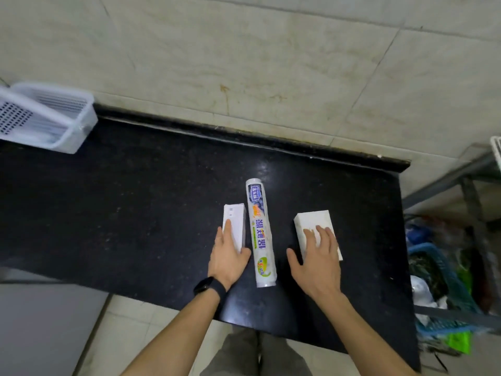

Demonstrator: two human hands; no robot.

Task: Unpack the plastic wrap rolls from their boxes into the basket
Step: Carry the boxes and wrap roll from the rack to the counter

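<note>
Head view: one plastic wrap roll point(260, 234) is already out, lying bare on the black counter point(135, 199). It's not in the basket point(81, 131) yet, which sits far left of the roll by the wall. Left box point(234, 218) is just beside the roll and right box point(311, 217) a bit apart, and both look unopened to me. Left grip point(227, 263) lies flat on its box and right grip point(318, 263) is spread on the other, neither clasping. Counter runs bare from roll to basket. Front edge is near the roll's near end.

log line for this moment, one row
left hand rests on left box | right hand rests on right box | wrapped roll lies between boxes on counter | basket far left
</note>
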